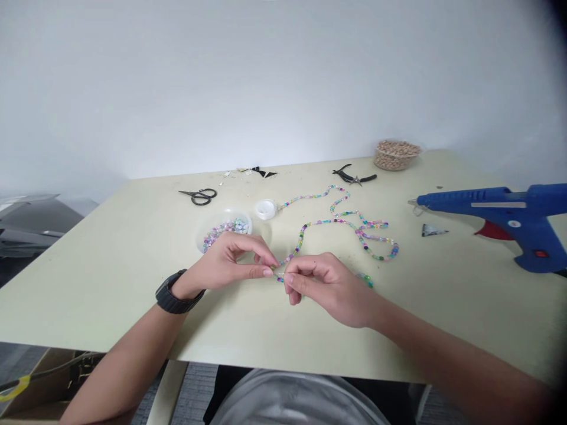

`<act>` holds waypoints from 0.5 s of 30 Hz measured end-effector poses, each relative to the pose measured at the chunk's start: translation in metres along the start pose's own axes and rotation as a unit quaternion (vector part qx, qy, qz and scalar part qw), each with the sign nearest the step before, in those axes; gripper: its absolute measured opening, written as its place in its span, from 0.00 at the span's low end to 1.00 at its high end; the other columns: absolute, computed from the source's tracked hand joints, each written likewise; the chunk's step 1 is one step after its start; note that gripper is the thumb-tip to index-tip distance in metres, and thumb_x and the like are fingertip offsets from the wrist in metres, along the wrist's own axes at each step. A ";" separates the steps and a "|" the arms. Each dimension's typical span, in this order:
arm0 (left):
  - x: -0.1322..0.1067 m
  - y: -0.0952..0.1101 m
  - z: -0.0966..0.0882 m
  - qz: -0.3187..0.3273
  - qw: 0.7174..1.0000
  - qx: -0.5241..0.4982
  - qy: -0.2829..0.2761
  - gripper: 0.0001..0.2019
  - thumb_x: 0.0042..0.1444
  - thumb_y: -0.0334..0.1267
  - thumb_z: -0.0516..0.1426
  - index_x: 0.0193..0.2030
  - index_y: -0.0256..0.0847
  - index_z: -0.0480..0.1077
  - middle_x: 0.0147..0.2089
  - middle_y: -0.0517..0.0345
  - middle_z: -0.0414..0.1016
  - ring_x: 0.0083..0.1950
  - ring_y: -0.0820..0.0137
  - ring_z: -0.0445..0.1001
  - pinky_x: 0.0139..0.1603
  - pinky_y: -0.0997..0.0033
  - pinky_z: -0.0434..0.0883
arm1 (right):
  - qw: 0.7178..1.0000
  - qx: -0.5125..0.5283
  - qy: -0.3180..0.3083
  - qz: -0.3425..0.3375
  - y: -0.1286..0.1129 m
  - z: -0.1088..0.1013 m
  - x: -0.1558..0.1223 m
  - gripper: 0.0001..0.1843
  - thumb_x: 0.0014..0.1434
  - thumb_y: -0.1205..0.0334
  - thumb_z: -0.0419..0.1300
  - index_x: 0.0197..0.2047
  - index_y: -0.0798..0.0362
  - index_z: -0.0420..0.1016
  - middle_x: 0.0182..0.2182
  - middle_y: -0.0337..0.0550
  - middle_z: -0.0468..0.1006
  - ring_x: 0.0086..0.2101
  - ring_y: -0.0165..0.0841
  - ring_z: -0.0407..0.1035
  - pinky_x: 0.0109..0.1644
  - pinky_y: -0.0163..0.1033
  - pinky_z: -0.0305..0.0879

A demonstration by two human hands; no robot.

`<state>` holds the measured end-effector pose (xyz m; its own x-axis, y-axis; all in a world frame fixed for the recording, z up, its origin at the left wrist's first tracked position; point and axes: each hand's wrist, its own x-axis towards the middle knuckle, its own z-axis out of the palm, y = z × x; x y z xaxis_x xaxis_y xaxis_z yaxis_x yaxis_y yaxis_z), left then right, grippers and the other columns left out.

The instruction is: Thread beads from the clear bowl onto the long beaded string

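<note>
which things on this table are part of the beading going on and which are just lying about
In use: left hand and right hand, both pinching one end of the bead strand; dish of mixed beads by the left hand.
Lying about: scissors, pliers, blue glue gun, tub of tan beads, all untouched.

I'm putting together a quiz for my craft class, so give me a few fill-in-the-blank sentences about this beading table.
1. The left hand and right hand pinch one end of the bead strand; the black watch sits on the ____ wrist.
2. The body of the glue gun is ____.
3. The scissors lie to the ____ of the pliers.
Missing words: left; blue; left.
</note>
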<state>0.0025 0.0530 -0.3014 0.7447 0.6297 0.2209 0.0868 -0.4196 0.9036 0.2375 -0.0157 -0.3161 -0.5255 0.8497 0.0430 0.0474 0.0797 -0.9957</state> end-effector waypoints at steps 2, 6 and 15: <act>0.000 0.000 0.000 -0.002 1.000 0.002 0.002 0.06 0.57 0.36 0.68 0.39 0.37 0.82 0.35 0.49 0.82 0.36 0.69 0.77 0.39 0.69 0.73 | 1.000 0.000 0.000 -0.004 0.001 0.000 -0.001 0.16 0.70 0.59 0.57 0.31 0.55 0.74 0.28 0.41 0.76 0.32 0.30 0.71 0.40 0.36 0.67; 0.001 0.000 -0.001 -0.002 1.000 0.001 0.002 0.05 0.57 0.34 0.68 0.40 0.38 0.82 0.36 0.50 0.83 0.37 0.70 0.77 0.39 0.70 0.73 | 1.000 0.005 0.002 -0.007 0.002 0.000 -0.002 0.16 0.70 0.58 0.57 0.31 0.55 0.74 0.28 0.40 0.76 0.32 0.30 0.71 0.40 0.36 0.67; 0.000 -0.001 0.000 -0.006 1.000 -0.003 0.003 0.05 0.57 0.34 0.68 0.40 0.38 0.82 0.35 0.50 0.82 0.36 0.70 0.76 0.39 0.70 0.72 | 1.000 -0.003 0.003 -0.010 0.000 0.000 -0.002 0.16 0.70 0.58 0.57 0.31 0.55 0.74 0.28 0.41 0.77 0.32 0.30 0.72 0.40 0.35 0.68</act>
<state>0.0023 0.0536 -0.3021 0.7393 0.6393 0.2116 0.0926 -0.4077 0.9084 0.2389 -0.0172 -0.3160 -0.5217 0.8508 0.0628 0.0418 0.0991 -0.9942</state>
